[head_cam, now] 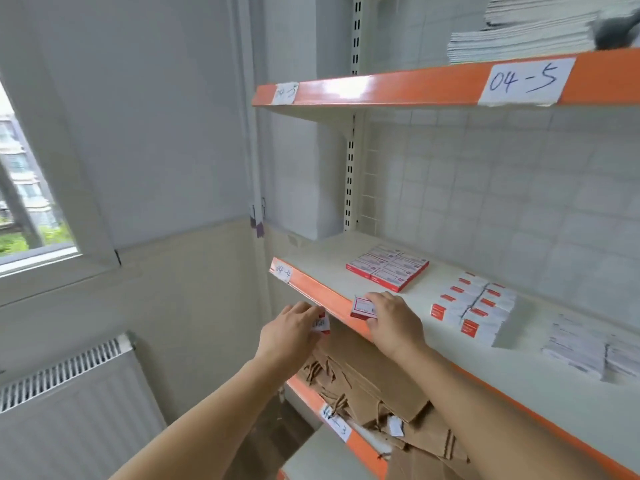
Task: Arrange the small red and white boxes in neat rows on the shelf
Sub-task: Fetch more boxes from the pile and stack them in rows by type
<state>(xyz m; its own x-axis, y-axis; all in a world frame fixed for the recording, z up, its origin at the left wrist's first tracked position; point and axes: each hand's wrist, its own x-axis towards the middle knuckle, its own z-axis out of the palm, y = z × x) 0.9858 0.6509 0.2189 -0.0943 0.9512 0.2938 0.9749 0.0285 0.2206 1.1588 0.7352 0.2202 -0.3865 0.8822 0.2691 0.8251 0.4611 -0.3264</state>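
The right hand (391,318) grips one red and white box (362,307) at the orange front edge of the middle shelf (322,297). The left hand (289,336) holds another box (321,323) just below this edge. Behind, a block of boxes (388,267) lies flat, with bare shelf around it. Paper labels read "04-5" (524,81) and "04-4" (282,272).

Shelf edges (415,88) are finished in orange, with white handwritten labels (524,81) stuck on. Boxes (388,266) are printed red and white; the box (320,323) at the left hand carries a black barcode. Flattened cardboard (374,379) is brown. The radiator (69,403) is painted white.
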